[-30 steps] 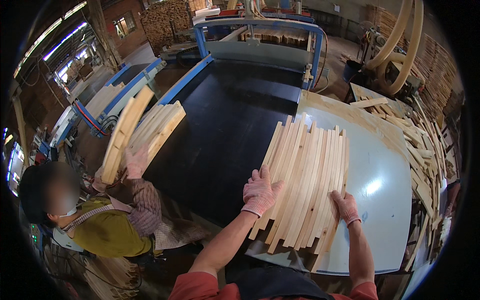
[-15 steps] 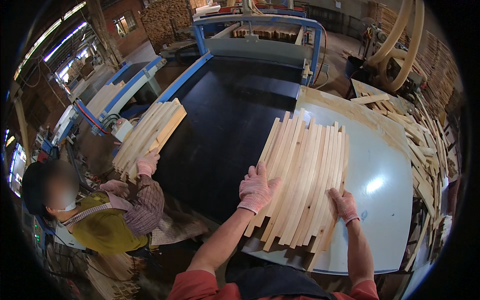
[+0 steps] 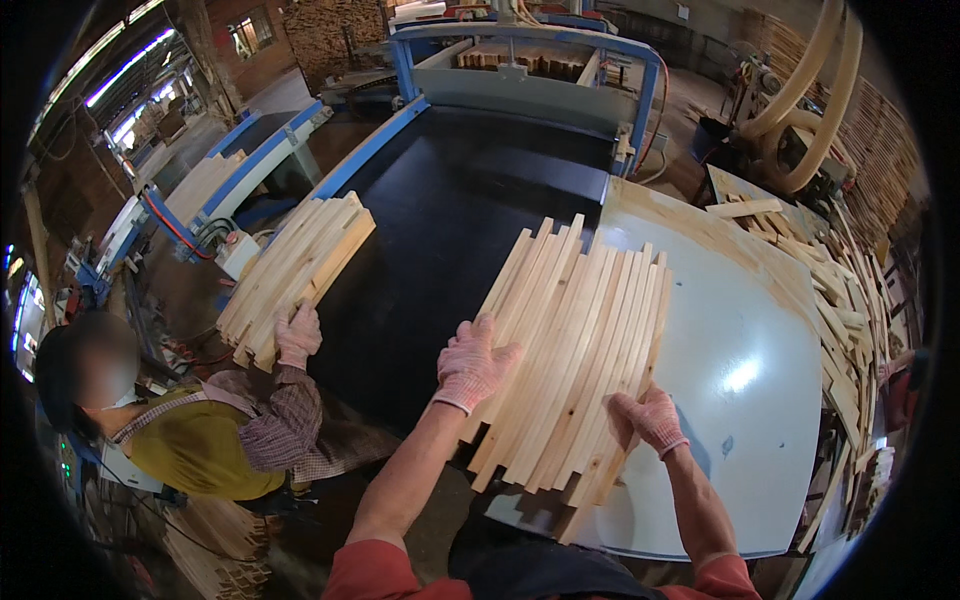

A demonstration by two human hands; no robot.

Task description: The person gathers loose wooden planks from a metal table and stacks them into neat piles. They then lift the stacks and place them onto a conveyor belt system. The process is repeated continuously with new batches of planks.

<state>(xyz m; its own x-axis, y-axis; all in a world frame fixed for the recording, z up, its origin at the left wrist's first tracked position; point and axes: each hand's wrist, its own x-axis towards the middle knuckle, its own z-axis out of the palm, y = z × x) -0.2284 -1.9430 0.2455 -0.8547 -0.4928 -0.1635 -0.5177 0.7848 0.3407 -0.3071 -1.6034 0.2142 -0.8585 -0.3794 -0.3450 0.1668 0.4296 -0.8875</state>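
Note:
A row of pale wooden strips lies side by side before me, their ends uneven. It straddles the black machine bed and the light grey tabletop. My left hand, in a pinkish knit glove, grips the row's left edge, thumb resting over the top. Against the right edge presses my gloved right hand, holding the row from that side; its fingertips are partly hidden. Both hands squeeze the strips together between them.
On my left a co-worker holds another stack of strips at the bed's left edge. A blue-framed gantry crosses the far end. Loose scrap wood piles up right of the tabletop, below thick hoses.
Both my hands and the row of strips have shifted left, from the grey tabletop further over the black bed. The co-worker's stack stays in nearly the same place.

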